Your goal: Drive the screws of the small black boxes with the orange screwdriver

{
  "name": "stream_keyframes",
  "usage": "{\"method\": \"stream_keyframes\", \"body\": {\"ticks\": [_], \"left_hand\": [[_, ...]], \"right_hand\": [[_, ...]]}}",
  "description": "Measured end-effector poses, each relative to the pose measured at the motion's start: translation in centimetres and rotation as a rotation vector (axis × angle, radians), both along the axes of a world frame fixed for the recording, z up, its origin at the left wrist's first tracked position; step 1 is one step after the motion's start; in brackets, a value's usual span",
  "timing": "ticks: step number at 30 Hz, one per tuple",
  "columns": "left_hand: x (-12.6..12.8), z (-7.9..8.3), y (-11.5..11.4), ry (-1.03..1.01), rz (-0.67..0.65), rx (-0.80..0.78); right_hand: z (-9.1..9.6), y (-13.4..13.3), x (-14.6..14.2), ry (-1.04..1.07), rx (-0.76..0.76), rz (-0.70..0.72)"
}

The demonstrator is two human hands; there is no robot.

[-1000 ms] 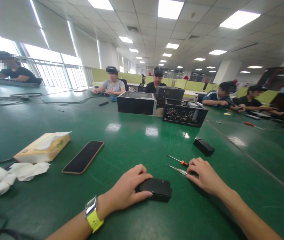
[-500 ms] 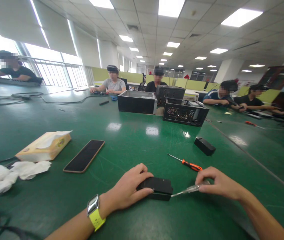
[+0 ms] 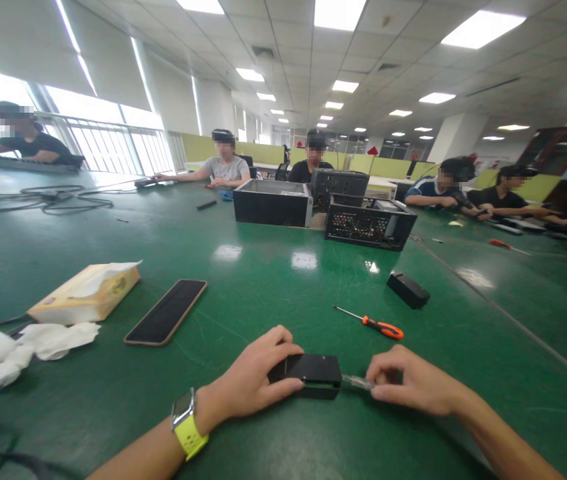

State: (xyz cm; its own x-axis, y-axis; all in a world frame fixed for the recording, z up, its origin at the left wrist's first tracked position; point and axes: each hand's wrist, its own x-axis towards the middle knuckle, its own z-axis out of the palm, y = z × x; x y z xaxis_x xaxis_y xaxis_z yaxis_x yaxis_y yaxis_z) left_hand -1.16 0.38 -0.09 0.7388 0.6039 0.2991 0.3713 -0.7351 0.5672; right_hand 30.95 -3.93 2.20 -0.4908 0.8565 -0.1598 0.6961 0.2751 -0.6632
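Observation:
My left hand (image 3: 266,370) grips the left end of a black box-shaped part (image 3: 316,373) lying on the green table, thumb along the near side and fingers over the top. A thin gap shows along its near side. In my right hand (image 3: 408,380) a small screwdriver with a clear handle (image 3: 359,382) is pinched between thumb and fingers. It points left at the part's right end; its tip is hard to make out there. Beyond my right hand lies an orange-and-black screwdriver (image 3: 382,327).
A second black block (image 3: 408,291) lies at the right. To the left are a phone (image 3: 167,312), a tissue pack (image 3: 86,293) and crumpled tissues (image 3: 43,343). Open computer cases (image 3: 270,205) stand farther back. Several people sit around the table, and cables (image 3: 53,193) lie far left.
My right hand has moved left with the clear-handled screwdriver, bringing it up to the end of the black part. The part's raised lid edge now sits lower. A person at the back has stretched out an arm.

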Motion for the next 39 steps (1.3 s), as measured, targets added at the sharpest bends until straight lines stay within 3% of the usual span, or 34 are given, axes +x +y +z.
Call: {"method": "stream_keyframes", "body": {"ticks": [7,16,20,28,30,33,36,39], "left_hand": [[0.1,0.2,-0.2,-0.051,0.000,-0.043],[0.1,0.2,-0.3,-0.075,-0.007,-0.015],[0.0,-0.1,-0.1,-0.079,0.011,0.037],[-0.3,-0.2,0.1,-0.125,0.043,0.064],[-0.3,-0.2,0.0,-0.126,0.042,0.063],[-0.2,-0.2,-0.1,-0.108,0.025,0.063],[0.0,-0.2,-0.2,-0.095,0.016,0.065],[0.0,-0.2,-0.1,-0.086,0.008,0.062]], "right_hand": [[0.3,-0.8,-0.8,0.103,-0.119,-0.023],[-0.5,-1.1,-2.9,0.088,-0.132,0.016],[-0.9,-0.6,-2.2,0.152,-0.149,-0.003],[-0.7,-0.2,0.2,0.254,-0.387,-0.076],[-0.6,0.0,0.4,0.284,-0.350,-0.119],[-1.0,0.4,-0.1,0.395,-0.156,-0.186],[-2.0,0.5,-1.7,0.501,0.014,-0.189],[-2.9,0.1,-3.7,0.444,0.100,-0.196]]}}
